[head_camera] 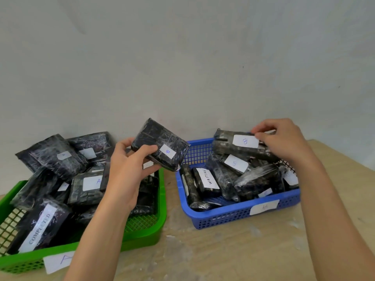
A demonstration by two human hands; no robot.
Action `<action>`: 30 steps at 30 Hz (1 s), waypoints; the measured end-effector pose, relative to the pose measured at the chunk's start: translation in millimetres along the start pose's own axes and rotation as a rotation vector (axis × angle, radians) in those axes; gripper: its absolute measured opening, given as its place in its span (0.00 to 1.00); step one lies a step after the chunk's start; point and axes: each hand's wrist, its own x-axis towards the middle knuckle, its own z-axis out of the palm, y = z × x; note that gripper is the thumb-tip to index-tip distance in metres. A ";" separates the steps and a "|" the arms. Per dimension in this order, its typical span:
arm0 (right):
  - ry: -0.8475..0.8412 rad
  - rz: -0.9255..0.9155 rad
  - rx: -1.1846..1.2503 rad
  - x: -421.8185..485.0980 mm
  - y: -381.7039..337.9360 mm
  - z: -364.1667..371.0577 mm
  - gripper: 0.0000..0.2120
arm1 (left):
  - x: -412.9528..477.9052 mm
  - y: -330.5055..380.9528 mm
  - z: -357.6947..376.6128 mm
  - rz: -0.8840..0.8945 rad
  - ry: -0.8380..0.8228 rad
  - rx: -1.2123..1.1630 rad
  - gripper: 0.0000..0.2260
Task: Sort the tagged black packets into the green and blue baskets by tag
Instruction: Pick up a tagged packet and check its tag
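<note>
By the left hand a black film-wrapped packet, white tag marked B, is gripped, raised just left of the blue plastic basket. The topmost packet on that basket's heap is pinched by the right hand. The basket's front label is unreadable. Left of it, the green plastic basket is partly hidden by a forearm.

Left basket beside right basket; packets in both.

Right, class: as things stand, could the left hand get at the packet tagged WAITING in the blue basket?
Probably not yet: the left hand grips another packet. Nothing covers the WAITING packet in the blue basket, so once emptied it likely could.
</note>
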 end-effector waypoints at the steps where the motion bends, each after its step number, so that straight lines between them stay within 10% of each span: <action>1: 0.002 0.017 0.034 1.8 8.2 -3.7 0.11 | -0.8 -1.8 2.0 -0.003 -0.005 0.006 0.19; 7: -0.231 0.017 -0.199 6.3 22.4 -3.6 0.11 | -6.7 -13.9 15.3 -0.032 -0.030 0.028 0.17; 12: -0.064 -0.210 -0.279 -7.3 -28.8 20.0 0.14 | -7.6 -17.6 17.1 -0.024 -0.025 0.029 0.17; 15: -0.454 -0.296 -0.129 -33.5 -63.3 54.1 0.19 | -6.1 -17.7 16.0 -0.028 0.009 0.017 0.18; 19: -0.782 -0.395 -0.592 -58.2 -61.8 105.6 0.31 | -4.1 -15.7 14.2 -0.030 0.050 0.016 0.22; 25: -0.574 -0.429 -0.726 -58.5 -55.8 123.0 0.20 | -0.1 -14.8 9.6 -0.019 0.061 -0.010 0.22; 30: -0.363 -0.250 -0.304 -36.6 -54.7 83.0 0.14 | 1.0 -14.8 7.6 0.020 0.072 0.011 0.19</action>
